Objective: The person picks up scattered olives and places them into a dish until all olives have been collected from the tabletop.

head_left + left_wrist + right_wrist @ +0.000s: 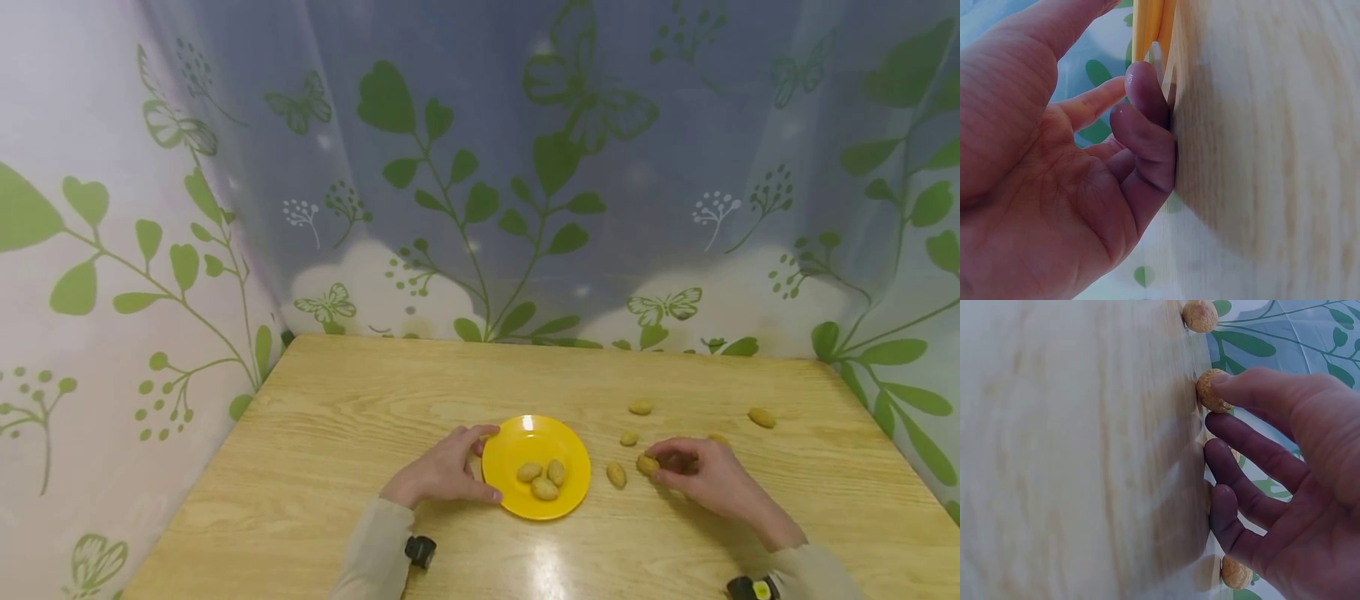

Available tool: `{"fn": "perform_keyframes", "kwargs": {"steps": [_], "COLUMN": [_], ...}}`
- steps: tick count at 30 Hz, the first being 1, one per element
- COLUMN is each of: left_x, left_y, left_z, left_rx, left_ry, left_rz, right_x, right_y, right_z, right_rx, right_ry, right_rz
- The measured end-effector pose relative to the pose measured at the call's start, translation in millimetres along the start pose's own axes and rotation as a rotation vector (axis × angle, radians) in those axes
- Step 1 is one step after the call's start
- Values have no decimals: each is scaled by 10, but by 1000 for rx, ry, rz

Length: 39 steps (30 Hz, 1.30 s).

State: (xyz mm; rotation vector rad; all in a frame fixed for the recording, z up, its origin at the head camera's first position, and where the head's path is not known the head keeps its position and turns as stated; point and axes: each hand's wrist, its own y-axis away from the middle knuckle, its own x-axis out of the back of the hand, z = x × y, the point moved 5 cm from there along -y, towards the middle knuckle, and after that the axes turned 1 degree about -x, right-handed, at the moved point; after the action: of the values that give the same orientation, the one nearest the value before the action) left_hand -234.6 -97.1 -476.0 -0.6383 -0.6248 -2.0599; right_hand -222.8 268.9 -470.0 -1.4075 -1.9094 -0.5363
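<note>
- Head view, as I watch from afar: a yellow plate sits on the wooden table with three tan, rough-skinned nuts, or what look like nuts, grouped low on it: a left nut, a right nut and a near nut.
- I see the left hand at the plate's left side, thumb and forefinger spread wide along the rim; its grip is roomy rather than closed.
- Through the left wrist camera I make out the other fingers loosely bent, resting against the table beside the plate's edge.
- My right-side picture has the right hand with its grip nearly closed, thumb and fingertips pinching one nut, which sits low at the table, right of the plate.
- Between that pinched nut and the plate I find a loose nut on the table; farther back are a small nut and a far nut.
- Behind the right hand I spot a partly hidden nut, and beyond it an outlying nut.
- Past the table I see a curtain printed with green leaves and butterflies.
</note>
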Motion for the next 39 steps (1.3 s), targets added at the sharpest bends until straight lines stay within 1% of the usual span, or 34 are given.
{"fn": "perform_keyframes", "kwargs": {"steps": [5,14,23,31,36,39], "left_x": [-10,-19,-28,-19,-4,2], "left_y": [-5,-5,1,-9,-8,-4], "left_z": [-6,-5,-5,-4,-1,-3], "left_rx": [-4,1,2,-13,-8,-4], "left_ry": [-12,0,-2,2,-5,-1], "left_rz": [-2,-13,-13,-6,-11,-12], "right_x": [-1,9,-3,0,-22,-39], "right_y": [29,72,82,44,1,-34], "right_z": [5,-4,-14,-64,-99,-158], "right_rx": [13,-38,-24,-44,-50,-29], "right_ry": [-5,-18,-54,-93,-93,-99], "right_rz": [19,38,90,81,74,79]}}
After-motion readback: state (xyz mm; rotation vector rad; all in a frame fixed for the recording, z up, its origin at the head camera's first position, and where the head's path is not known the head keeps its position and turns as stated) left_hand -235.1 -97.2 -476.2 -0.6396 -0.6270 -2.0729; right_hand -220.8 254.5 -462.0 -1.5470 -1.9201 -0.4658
